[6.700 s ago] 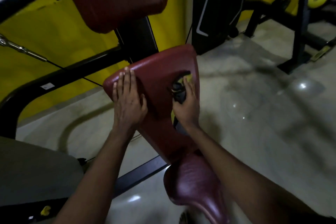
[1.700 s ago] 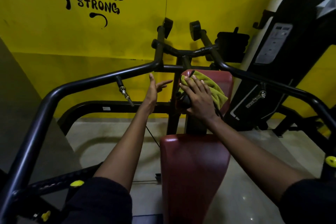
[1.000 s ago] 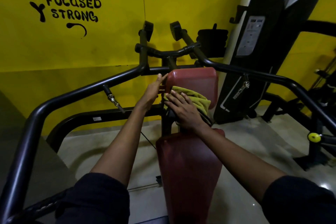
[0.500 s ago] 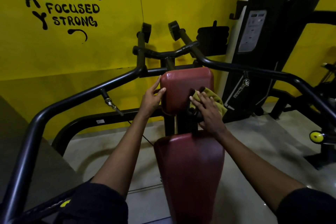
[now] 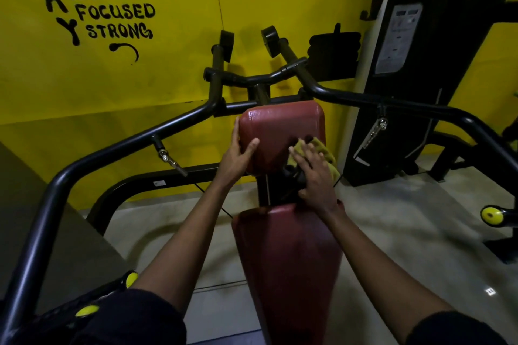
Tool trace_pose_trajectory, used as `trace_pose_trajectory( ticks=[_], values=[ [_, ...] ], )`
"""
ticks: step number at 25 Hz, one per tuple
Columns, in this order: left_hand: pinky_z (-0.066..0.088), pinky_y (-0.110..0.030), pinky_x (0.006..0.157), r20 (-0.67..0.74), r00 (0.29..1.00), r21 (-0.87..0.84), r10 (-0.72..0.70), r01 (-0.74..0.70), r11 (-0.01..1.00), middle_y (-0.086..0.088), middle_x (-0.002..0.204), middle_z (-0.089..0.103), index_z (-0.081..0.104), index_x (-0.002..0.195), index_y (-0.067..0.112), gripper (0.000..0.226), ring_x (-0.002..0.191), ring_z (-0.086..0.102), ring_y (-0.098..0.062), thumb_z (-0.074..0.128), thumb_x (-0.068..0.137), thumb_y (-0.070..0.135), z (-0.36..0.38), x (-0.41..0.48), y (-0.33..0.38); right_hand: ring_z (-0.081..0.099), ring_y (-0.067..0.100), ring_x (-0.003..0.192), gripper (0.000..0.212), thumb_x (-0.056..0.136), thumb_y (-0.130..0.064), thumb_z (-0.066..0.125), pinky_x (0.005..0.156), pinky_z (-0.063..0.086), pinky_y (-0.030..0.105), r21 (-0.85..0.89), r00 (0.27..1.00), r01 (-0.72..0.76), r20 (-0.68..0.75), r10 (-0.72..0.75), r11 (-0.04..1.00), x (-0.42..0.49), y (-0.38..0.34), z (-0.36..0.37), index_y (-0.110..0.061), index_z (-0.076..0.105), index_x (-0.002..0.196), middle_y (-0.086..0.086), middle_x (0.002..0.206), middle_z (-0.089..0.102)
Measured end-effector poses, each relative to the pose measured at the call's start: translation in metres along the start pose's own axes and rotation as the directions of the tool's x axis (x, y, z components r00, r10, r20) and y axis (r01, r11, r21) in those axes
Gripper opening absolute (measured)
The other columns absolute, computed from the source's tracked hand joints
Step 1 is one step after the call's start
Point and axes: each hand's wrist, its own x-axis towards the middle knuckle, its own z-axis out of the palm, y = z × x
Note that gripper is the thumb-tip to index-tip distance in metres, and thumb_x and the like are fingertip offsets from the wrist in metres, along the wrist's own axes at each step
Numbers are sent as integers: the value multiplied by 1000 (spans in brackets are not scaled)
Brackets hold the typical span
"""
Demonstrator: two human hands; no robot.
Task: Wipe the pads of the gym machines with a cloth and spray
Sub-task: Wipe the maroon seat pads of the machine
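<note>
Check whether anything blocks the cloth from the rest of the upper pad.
Only the left hand, gripping the left edge of the upper pad, thumb on its face. The right hand presses the cloth at the lower right; the face between looks bare.

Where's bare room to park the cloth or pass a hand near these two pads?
Free: the lower pad below the right hand; the top half of the upper pad, above the left hand and the cloth; the floor right of the lower pad. Crowded: the gap between the pads, filled by the right hand, cloth and black post.
</note>
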Motion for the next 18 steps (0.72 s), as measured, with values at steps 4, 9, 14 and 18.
trace_pose_trajectory(
  ticks=[4, 9, 14, 18],
  values=[
    [50, -53, 102, -38, 999, 20, -8, 9, 1000, -4, 155, 42, -5, 152, 53, 92, 135, 50, -24, 64, 91, 53, 7, 1, -1, 9, 20, 157, 104, 64, -1, 60, 123, 24, 51, 279, 954, -220, -139, 266, 935, 44, -7, -20, -30, 29, 159, 3, 169, 16],
    [55, -48, 95, -79, 996, -28, -50, 48, 998, -1, 147, 48, 11, 155, 48, 87, 125, 52, -13, 69, 90, 47, 8, -1, -6, 29, 23, 152, 94, 78, -6, 63, 110, 42, 28, 488, 857, -340, -191, 479, 804, 53, -6, -20, -39, 26, 158, 5, 166, 25],
    [56, -35, 92, -54, 996, 88, -74, 78, 993, 7, 129, 63, 42, 145, 34, 69, 113, 61, -8, 70, 86, 54, -4, 6, -10, 49, 19, 135, 77, 82, 3, 63, 95, 32, -2, 671, 714, -366, -242, 657, 645, 14, -14, 15, -12, 39, 154, 11, 150, 49],
    [57, -36, 91, -31, 997, 113, -73, 76, 991, 5, 129, 65, 45, 142, 32, 69, 115, 63, -9, 70, 83, 59, -6, 10, -11, 63, 15, 114, 43, 97, -21, 66, 90, 44, 15, 912, 376, -391, 38, 926, 122, 14, -29, 27, -12, 56, 139, 0, 123, 67]
  ],
)
